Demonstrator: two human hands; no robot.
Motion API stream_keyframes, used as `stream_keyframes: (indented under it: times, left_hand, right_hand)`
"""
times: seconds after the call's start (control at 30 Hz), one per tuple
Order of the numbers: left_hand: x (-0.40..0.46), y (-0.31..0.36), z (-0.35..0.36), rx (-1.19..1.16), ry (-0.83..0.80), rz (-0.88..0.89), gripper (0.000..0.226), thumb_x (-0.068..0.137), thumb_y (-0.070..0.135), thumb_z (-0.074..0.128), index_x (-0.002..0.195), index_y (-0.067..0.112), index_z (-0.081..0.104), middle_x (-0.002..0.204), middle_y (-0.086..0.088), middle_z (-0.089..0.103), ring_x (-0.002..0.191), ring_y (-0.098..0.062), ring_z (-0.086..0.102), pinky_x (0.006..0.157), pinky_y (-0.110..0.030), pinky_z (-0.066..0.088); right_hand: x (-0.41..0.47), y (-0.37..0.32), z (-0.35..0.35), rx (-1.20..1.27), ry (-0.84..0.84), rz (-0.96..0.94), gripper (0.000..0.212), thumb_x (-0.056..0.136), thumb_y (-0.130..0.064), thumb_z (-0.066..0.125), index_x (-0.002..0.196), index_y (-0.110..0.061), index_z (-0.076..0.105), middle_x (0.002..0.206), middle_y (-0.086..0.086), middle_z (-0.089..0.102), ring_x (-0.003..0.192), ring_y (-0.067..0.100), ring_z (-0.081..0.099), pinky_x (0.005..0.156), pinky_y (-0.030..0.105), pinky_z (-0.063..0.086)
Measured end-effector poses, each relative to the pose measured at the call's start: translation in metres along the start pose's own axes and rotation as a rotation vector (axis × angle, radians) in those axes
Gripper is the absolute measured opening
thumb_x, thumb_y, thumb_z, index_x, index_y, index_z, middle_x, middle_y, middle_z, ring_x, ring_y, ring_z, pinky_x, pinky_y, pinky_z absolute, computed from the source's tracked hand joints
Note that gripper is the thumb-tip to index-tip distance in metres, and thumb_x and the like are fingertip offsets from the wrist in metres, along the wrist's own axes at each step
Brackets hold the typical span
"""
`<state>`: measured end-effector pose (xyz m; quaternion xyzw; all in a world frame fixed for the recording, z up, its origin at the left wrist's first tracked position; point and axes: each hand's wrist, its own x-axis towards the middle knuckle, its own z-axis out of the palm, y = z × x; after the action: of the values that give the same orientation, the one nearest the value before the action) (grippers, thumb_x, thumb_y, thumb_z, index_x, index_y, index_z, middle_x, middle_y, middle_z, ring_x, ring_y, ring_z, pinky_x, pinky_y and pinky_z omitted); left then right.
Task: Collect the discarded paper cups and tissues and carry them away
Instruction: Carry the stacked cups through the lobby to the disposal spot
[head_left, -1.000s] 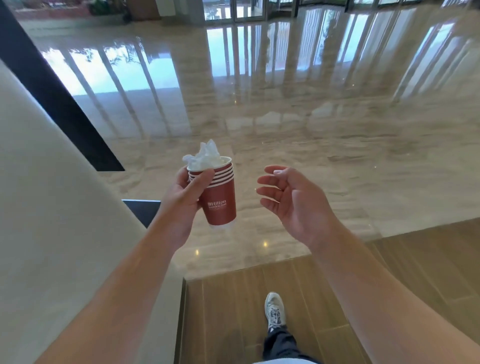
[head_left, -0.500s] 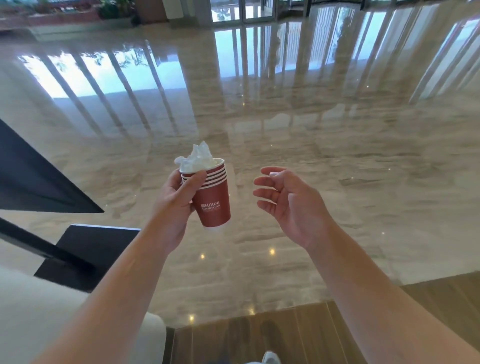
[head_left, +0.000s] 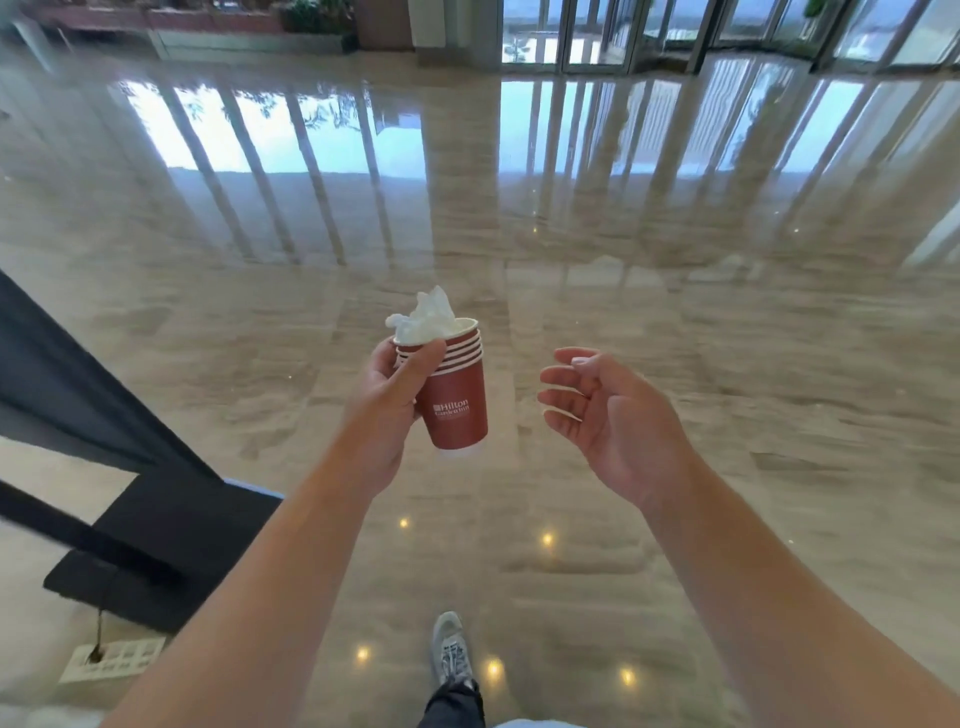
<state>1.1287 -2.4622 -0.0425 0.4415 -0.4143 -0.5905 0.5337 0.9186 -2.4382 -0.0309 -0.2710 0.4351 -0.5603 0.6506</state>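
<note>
Polished beige marble floor (head_left: 675, 364) now fills the view where brown wood planks lay 1 second ago, so carrying-away is under way: left hand (head_left: 387, 410) grips the nested red paper cups (head_left: 454, 395) stuffed with white tissues (head_left: 426, 319), while beside the cups the right hand (head_left: 608, 415) hangs loosely curled, holding nothing.

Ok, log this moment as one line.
left hand: grips stacked paper cups | tissues: in top cup | right hand: open, empty

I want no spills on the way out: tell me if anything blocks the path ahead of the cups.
Nothing visible does. The left hand grips the cup stack holding tissues; the marble floor ahead lies open toward the glass doors.
</note>
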Motion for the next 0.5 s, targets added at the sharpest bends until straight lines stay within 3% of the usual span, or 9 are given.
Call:
stream_keyframes:
  times: [0.27,0.43,0.5]
  left_hand:
    - [0.153,0.052,-0.058,-0.013,-0.022,0.043,0.038,0.082,0.037,0.068,0.119,0.026,0.063,0.102,0.011,0.077,0.093,-0.003,0.072,0.07,-0.021,0.056]
    - [0.211,0.06,-0.082,-0.009,0.002,0.025,0.051,0.071,0.045,0.078,0.117,0.027,0.065,0.104,0.008,0.077,0.094,-0.006,0.072,0.073,-0.024,0.056]
    - [0.233,0.061,-0.088,-0.007,0.008,0.018,0.042,0.077,0.041,0.075,0.116,0.026,0.066,0.103,0.008,0.077,0.093,-0.006,0.072,0.072,-0.024,0.056]
  right_hand:
    - [0.148,-0.029,0.102,-0.004,-0.082,-0.034,0.016,0.093,-0.012,0.048,0.097,-0.013,0.063,0.079,0.003,0.069,0.065,0.015,0.064,0.062,0.027,0.049]
    - [0.211,-0.029,0.129,-0.023,-0.106,-0.006,0.018,0.092,-0.009,0.047,0.099,-0.012,0.063,0.082,0.005,0.068,0.066,0.016,0.064,0.064,0.029,0.048]
    - [0.236,-0.033,0.136,-0.015,-0.108,0.001,0.018,0.092,-0.008,0.047,0.1,-0.011,0.063,0.082,0.005,0.068,0.066,0.017,0.064,0.064,0.029,0.049]
